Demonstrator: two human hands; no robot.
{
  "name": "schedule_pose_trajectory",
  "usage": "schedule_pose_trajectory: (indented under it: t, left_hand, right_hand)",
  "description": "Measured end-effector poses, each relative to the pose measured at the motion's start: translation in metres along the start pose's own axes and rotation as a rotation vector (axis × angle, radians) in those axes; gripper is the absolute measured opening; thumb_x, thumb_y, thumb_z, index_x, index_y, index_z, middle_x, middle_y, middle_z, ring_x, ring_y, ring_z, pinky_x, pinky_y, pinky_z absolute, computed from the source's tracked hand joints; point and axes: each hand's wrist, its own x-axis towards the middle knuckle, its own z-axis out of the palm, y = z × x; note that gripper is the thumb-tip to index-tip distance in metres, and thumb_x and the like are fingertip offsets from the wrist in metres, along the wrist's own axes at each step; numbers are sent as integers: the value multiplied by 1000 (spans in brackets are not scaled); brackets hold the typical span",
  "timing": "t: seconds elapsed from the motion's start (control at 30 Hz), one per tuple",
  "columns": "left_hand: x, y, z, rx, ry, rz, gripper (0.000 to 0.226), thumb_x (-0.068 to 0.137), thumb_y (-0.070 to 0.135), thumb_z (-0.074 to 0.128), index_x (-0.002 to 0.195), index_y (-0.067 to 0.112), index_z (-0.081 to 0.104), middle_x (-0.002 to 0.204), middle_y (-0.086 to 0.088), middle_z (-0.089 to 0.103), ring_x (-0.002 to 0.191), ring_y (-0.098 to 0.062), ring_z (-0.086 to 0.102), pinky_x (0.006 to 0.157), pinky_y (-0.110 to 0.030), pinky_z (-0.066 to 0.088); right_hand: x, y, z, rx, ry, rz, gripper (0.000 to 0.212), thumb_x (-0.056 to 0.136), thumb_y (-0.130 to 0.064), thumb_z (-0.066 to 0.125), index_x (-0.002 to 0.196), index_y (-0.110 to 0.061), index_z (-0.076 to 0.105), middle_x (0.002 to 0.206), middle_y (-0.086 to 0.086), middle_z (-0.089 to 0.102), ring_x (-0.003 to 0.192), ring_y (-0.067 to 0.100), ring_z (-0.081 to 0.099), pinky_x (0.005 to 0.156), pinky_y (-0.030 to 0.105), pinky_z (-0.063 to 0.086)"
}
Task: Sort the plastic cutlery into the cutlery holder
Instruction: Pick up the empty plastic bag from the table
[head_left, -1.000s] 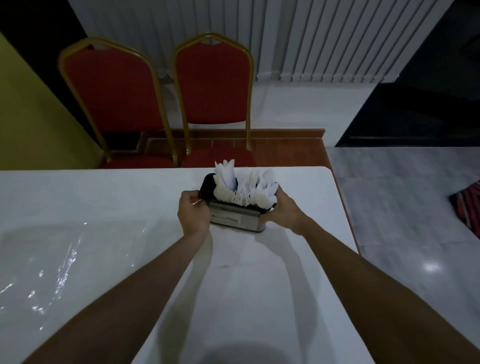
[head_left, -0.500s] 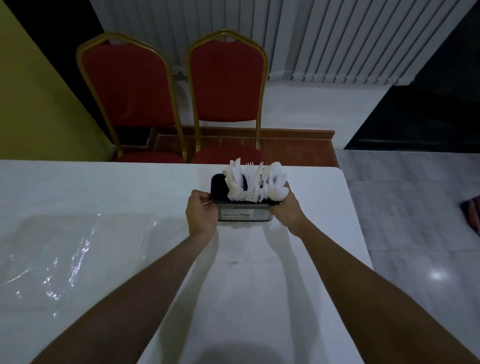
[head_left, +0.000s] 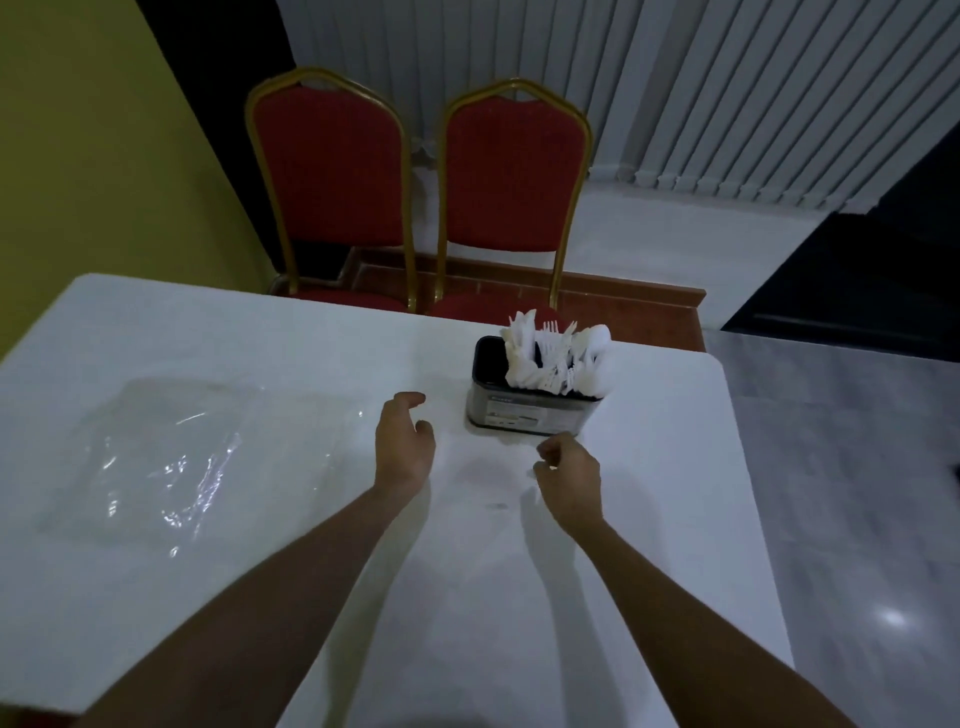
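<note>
A dark cutlery holder (head_left: 527, 413) stands upright near the far right of the white table (head_left: 467, 597). White plastic cutlery (head_left: 558, 356), forks and spoons among it, sticks up out of it. My left hand (head_left: 404, 441) hovers just left of the holder, fingers loosely curled, holding nothing. My right hand (head_left: 569, 478) sits just in front of the holder, fingers loosely curled and empty. Neither hand touches the holder.
A clear plastic bag (head_left: 192, 457) lies flat on the table's left side. Two red chairs (head_left: 514, 182) with gold frames stand behind the table's far edge. The table's right edge drops to a grey tiled floor (head_left: 857, 493). A yellow wall (head_left: 104, 130) is at left.
Both hands have let go of the holder and drawn back toward me. The holder now stands alone on the table. The view has shifted left.
</note>
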Motion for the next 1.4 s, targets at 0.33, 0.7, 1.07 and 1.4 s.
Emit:
schedule_pose_trajectory:
  t: [0.33,0.7,1.07,1.4]
  left_hand:
    - [-31,-117,-63,495,91,-113,59,90,18,56,143,2,34,150,-26,27,141,-48,14,113,-56,16]
    - [-69,-209,-102,739,-229,-53,70,84,70,23,146,48,-1,158,-5,-20,141,-46,-17,110,-63,1]
    - [-79,-242,-141,476,-76,189,38,91,50,40,113,25,58,148,-6,40,144,-28,21,112,-57,25]
    - [-60,-226,-142,639,107,49,28,89,32,54,114,19,59,114,-8,56,102,-32,56,78,-42,49]
  right_hand:
    - [-22,-56,73,-269,-367,-481,31,89,-6,53,118,-16,61,119,3,63,113,19,54,93,26,42]
    - [-29,-106,167,-441,-522,-625,39,91,-8,51,128,-18,56,132,3,57,120,22,49,98,36,45]
    - [-33,-89,184,-666,-326,-333,59,90,-39,61,135,-11,36,139,10,37,124,31,37,93,43,44]
    - [-22,-79,172,-310,-447,-73,33,78,-10,75,66,-18,45,73,-1,54,71,19,55,58,22,44]
